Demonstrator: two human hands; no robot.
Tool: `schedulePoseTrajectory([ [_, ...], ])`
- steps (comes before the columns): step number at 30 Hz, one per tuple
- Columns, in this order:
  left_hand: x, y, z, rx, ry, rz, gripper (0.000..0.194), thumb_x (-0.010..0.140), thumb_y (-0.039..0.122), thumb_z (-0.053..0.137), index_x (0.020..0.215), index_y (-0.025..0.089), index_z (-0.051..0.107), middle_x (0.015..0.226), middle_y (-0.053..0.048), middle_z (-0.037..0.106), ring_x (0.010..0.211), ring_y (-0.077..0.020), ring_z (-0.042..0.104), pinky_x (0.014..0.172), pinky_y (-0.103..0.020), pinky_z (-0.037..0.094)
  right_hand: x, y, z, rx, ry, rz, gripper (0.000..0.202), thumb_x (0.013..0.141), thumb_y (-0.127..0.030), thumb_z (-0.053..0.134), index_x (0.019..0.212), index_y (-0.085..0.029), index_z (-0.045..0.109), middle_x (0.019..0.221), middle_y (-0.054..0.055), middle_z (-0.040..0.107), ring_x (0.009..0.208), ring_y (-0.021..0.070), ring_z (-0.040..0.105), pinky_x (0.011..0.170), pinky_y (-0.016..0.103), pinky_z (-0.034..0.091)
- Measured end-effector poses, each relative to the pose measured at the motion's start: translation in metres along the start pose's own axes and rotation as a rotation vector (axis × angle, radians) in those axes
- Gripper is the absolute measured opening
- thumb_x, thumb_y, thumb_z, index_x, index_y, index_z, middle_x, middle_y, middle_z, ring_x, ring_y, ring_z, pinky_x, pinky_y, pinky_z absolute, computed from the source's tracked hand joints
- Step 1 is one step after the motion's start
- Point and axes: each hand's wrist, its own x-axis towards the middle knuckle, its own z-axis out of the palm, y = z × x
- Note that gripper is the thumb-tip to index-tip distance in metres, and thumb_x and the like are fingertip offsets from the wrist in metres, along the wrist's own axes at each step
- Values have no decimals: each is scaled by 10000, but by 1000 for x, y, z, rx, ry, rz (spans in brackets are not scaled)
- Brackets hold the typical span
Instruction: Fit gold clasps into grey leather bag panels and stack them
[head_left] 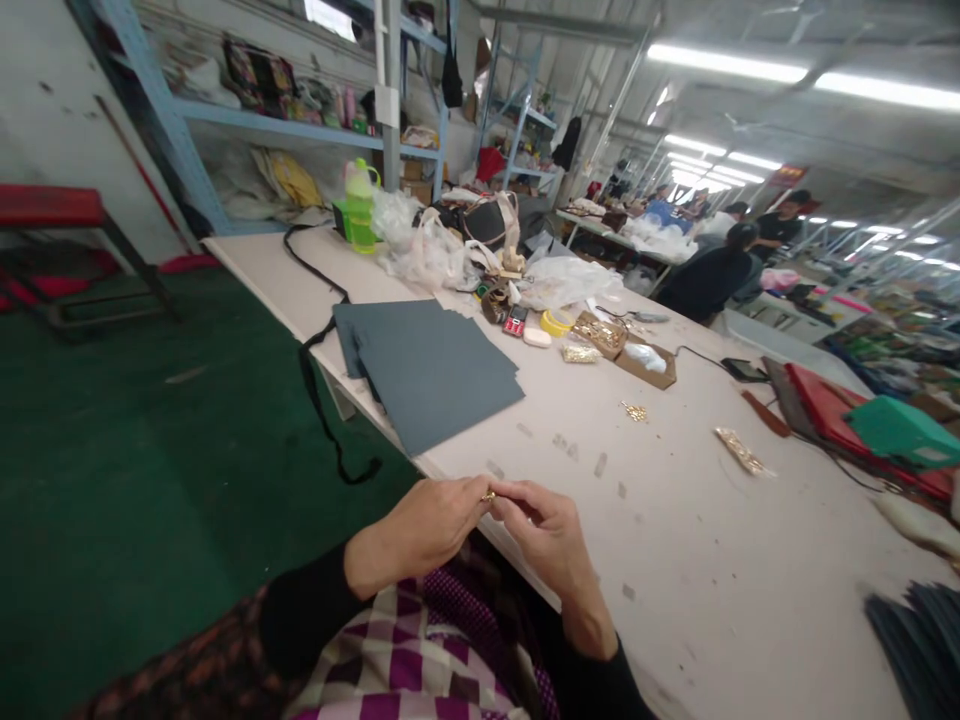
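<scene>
At the table's near edge, my left hand (426,524) and my right hand (550,538) meet at the fingertips. Pinched between them is a small gold-coloured metal piece (488,495), partly covered by fingers and too small to tell its exact kind. Both hands are closed. Just beyond lies a stack of dark grey sheets (442,375), overlapping unevenly. A small pile of similar gold pieces (635,411) rests on the table (675,540) further off, to the right of the sheets. A clear bag of gold pieces (741,451) lies further right.
Cardboard trays (645,362), a yellow tape roll (556,322), plastic bags (427,250) and a green bottle (361,205) crowd the far side. A black strap (311,375) hangs over the left edge. At right are a green box (904,430) and dark strips (919,640). People sit beyond.
</scene>
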Motion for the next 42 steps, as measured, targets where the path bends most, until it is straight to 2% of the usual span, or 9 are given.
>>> schedulePoseTrajectory([
  [6,-2,-5,3,4,-36,-5,218,1015,266,297,1012,207,507,917,-46,689,803,-203,673,680,-299,500,2,4,2,51,-34,91,181,821,-183,639,941,-204,774,821,54,766,698,183,708,662,282,577],
  [13,4,-7,2,-92,-93,37,165,1003,231,334,1035,223,496,913,-23,694,819,-183,679,708,-269,489,5,8,-10,209,-110,219,179,833,-253,650,938,-196,785,795,54,769,712,194,725,692,312,598],
  [20,17,-3,1,-34,-136,34,134,980,195,346,988,206,480,827,-20,675,696,-198,647,587,-281,421,5,11,-14,128,-72,275,170,804,-233,652,914,-182,772,830,54,767,711,180,700,669,283,566],
  [25,25,2,5,-100,-158,-17,161,948,149,355,1017,187,496,885,-50,678,743,-220,642,627,-305,419,8,9,-3,92,56,279,118,788,-178,579,844,-165,682,764,21,714,696,154,656,671,260,528],
  [30,29,-2,14,-458,40,-123,248,999,261,294,962,194,530,881,-28,629,772,-171,581,698,-286,406,19,15,4,96,91,334,151,852,-286,569,894,-165,648,761,22,684,696,160,631,656,272,512],
  [34,19,-17,16,-955,242,-372,185,886,365,547,828,189,563,642,63,449,590,-107,412,564,-233,321,50,24,8,64,15,306,230,860,-361,608,948,-163,685,746,30,697,662,168,632,629,279,501],
  [38,-9,-38,20,-1300,439,-622,309,785,464,655,894,192,557,528,128,278,444,-68,219,452,-210,200,108,34,33,-138,-71,11,149,891,-275,585,907,-197,711,792,27,713,726,169,644,686,276,481],
  [40,-24,-49,23,-1325,567,-760,374,758,522,675,890,190,563,523,132,293,419,-56,192,429,-204,168,136,39,52,-273,-139,-170,167,923,-223,544,934,-194,708,854,45,724,796,182,649,740,287,477],
  [42,-34,-59,25,-1279,698,-891,441,708,553,715,910,180,597,545,109,399,407,-52,244,413,-202,185,156,44,68,-440,-208,-285,195,941,-165,506,969,-175,699,895,75,725,860,206,641,792,309,473],
])
